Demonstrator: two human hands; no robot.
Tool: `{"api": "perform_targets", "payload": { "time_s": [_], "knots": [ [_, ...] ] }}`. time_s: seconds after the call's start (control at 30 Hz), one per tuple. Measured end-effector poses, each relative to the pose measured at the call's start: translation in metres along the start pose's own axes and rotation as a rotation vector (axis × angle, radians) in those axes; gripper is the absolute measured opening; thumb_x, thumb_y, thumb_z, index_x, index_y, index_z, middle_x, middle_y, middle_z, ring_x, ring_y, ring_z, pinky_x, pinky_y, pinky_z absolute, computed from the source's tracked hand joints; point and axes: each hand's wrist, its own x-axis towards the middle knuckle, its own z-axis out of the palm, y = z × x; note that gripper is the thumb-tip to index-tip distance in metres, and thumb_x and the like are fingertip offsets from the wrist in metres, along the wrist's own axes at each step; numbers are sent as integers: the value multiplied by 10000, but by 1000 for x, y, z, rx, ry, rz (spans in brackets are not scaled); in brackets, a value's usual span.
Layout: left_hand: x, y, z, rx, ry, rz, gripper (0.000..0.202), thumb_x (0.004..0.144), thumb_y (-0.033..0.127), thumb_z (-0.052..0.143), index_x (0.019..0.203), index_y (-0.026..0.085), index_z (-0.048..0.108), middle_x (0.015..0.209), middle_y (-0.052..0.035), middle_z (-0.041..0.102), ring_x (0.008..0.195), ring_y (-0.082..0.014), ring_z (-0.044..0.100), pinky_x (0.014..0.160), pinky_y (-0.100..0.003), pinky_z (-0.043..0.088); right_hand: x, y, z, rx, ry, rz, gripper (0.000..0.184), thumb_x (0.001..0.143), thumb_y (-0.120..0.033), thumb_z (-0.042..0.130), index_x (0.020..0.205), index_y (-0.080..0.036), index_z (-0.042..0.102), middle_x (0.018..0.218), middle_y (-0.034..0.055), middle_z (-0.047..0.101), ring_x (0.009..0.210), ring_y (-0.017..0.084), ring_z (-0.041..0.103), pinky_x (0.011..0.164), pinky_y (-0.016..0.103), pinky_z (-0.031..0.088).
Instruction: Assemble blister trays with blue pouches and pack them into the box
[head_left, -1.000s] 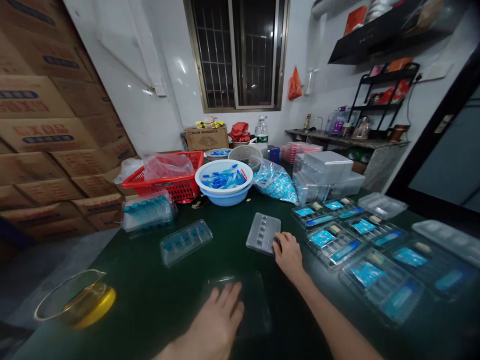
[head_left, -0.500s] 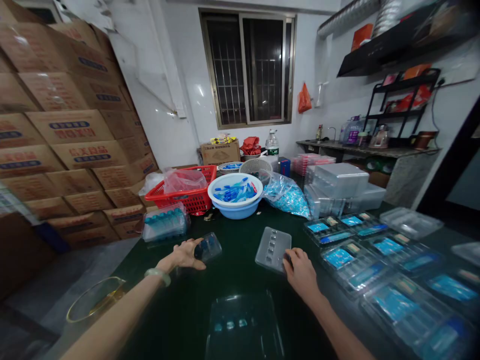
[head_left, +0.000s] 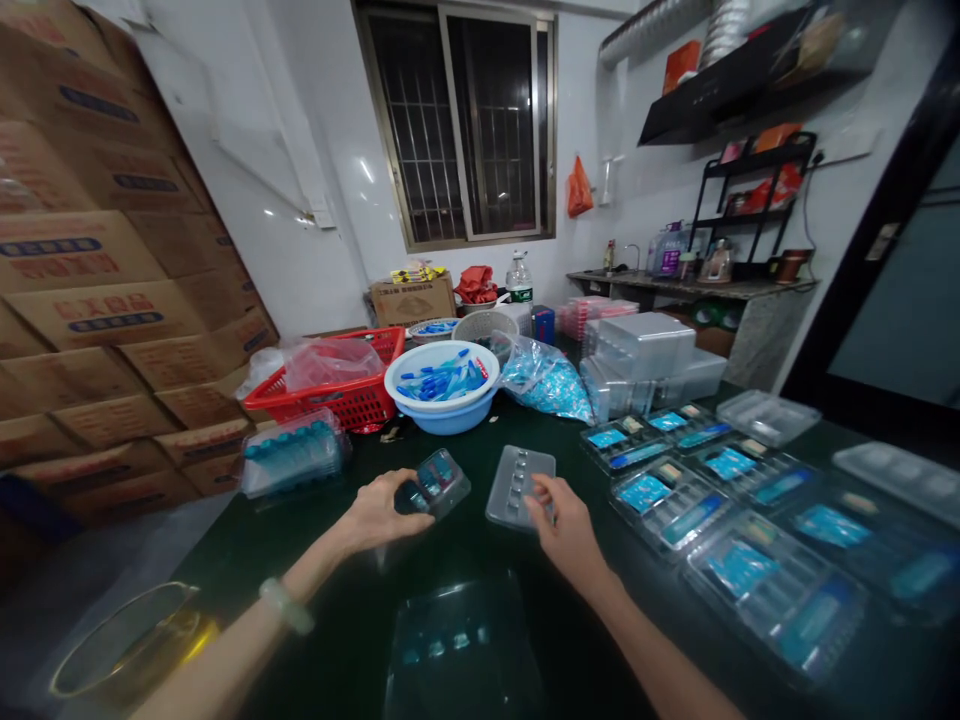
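My left hand [head_left: 386, 510] is closed around the left end of a small clear plastic pack [head_left: 444, 482] with dark blue pieces inside, tilted just above the dark green table. To its right lies a pale clear plastic tray [head_left: 507, 490] with a row of small moulded bumps. My right hand [head_left: 570, 530] is over that tray's right edge, fingers curled in; whether something is between the fingertips is hidden. Nearer to me, between my forearms, a larger clear plastic tray [head_left: 461, 665] lies on the table, faint against the dark surface.
Filled clear trays [head_left: 667, 505] with blue packets stand in rows at right. Behind are a bowl of blue toothbrushes [head_left: 442, 380], a red basket [head_left: 352, 400], a bag of blue packets [head_left: 551, 385] and stacked clear boxes [head_left: 645, 350]. Stacked teal-filled packs [head_left: 292, 455] sit at left.
My view has turned slightly right. My left hand has tipped the small pack so its blue contents show more. My right hand has shifted a little inward over the pale tray.
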Motion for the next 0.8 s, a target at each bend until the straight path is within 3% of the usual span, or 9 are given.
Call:
{"api": "perform_targets", "payload": {
  "time_s": [0.13,0.27,0.43,0.6,0.8],
  "knots": [
    [-5,52,19,36,-7,157,586,579,467,706,1077,195,560,1141,-99,560,1058,-291,510,908,-372,393,1,-20,-1,633,-169,177,375,834,-397,518,1118,-152,526,793,32,616,649,142,594,546,241,454],
    [-1,78,31,-9,-49,213,501,634,442,669,1050,188,556,1019,-73,599,934,-257,563,801,-347,447,7,-19,-10,882,-247,342,409,787,-363,554,1119,-129,498,806,43,628,604,134,600,461,212,433],
    [10,80,35,-37,-77,239,469,641,382,660,1040,165,546,1007,-70,594,911,-244,565,801,-353,452,12,-4,-13,886,-203,479,470,672,-190,544,1127,-131,440,737,3,611,528,129,578,368,194,411],
    [14,96,35,-135,-193,247,492,662,339,647,1103,175,502,979,-52,604,812,-216,590,694,-320,481,14,3,-7,865,-151,571,459,654,-184,506,1103,-121,434,631,-19,596,440,128,544,308,189,368],
    [25,103,15,-368,-201,271,454,690,409,646,1064,175,536,1021,-72,610,956,-268,571,845,-370,459,18,8,-16,888,-115,631,464,653,-205,536,1088,-97,418,633,1,615,451,127,542,318,196,367]
  ]
}}
